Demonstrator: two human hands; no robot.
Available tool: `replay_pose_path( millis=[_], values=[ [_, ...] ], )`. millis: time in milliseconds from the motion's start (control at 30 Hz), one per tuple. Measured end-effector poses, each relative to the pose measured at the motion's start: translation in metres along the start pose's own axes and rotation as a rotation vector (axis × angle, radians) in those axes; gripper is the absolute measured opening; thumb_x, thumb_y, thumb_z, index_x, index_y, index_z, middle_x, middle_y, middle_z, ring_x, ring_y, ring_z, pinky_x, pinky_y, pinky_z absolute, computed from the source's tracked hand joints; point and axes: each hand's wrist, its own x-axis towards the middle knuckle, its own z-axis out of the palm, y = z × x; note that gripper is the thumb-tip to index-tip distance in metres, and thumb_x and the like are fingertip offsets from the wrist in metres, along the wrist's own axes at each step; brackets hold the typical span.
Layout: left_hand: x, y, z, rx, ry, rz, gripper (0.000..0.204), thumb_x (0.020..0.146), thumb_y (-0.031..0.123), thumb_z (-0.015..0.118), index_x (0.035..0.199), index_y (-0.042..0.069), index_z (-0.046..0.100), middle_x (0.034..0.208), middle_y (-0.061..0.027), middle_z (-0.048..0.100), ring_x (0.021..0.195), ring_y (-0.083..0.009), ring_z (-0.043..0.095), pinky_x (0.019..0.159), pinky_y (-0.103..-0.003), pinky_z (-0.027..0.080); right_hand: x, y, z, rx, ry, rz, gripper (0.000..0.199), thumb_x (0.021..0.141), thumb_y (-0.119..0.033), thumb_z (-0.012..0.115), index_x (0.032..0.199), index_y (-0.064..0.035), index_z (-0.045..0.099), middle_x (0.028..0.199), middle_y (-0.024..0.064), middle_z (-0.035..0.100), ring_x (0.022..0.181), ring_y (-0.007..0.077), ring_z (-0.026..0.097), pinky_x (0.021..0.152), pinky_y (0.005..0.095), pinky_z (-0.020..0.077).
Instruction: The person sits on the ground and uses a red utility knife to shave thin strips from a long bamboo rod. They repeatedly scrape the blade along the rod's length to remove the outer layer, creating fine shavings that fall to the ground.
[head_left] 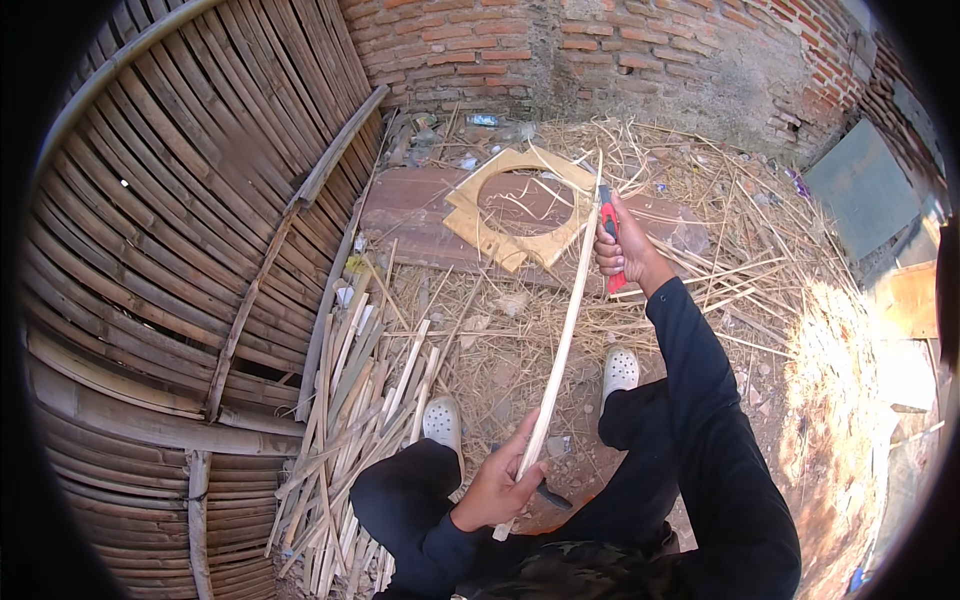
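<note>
My left hand grips the near end of a long pale strip, probably to steady it; my right hand is wrapped round a red cutter at its far end. Beyond lies a holed wooden board; loose strips lie near left, seemingly within reach.
</note>
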Motion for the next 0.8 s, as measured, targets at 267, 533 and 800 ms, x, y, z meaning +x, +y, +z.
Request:
replay_pose_path(
  millis=[267,533,800],
  values=[
    [0.010,-0.011,-0.013,-0.001,0.270,-0.015,0.062,0.097,0.006,0.052,0.151,0.003,0.021,0.068,0.0003,0.055,0.049,-0.0050,0.049,0.042,-0.019,0.042,-0.027,0.027,0.038,-0.854,0.155,-0.150,0.073,0.090,-0.073,0.038,0.053,-0.0101,0.043,0.045,0.0005,0.033,0.039,0.0119,0.032,0.039,0.0306,0.0296],
    [0.011,0.003,-0.021,-0.206,0.267,0.041,0.057,0.101,0.013,0.045,0.152,0.006,0.019,0.063,-0.0009,0.051,0.042,-0.0074,0.044,0.040,-0.020,0.039,-0.082,0.093,0.123,-1.598,-0.200,-0.873,0.057,0.080,-0.063,0.062,0.061,-0.0100,0.060,0.051,0.0105,0.052,0.048,0.0311,0.056,0.047,0.0409,0.0407],
    [0.004,0.017,-0.025,-0.433,0.033,0.040,0.048,0.103,0.017,0.039,0.148,0.007,0.025,0.051,0.0008,0.041,0.033,-0.0089,0.037,0.040,-0.023,0.031,-0.075,0.083,0.112,-1.658,0.020,-0.991,0.058,0.076,-0.068,0.063,0.058,-0.0123,0.061,0.050,0.0078,0.055,0.046,0.0288,0.058,0.044,0.0390,0.0430]
  ],
)
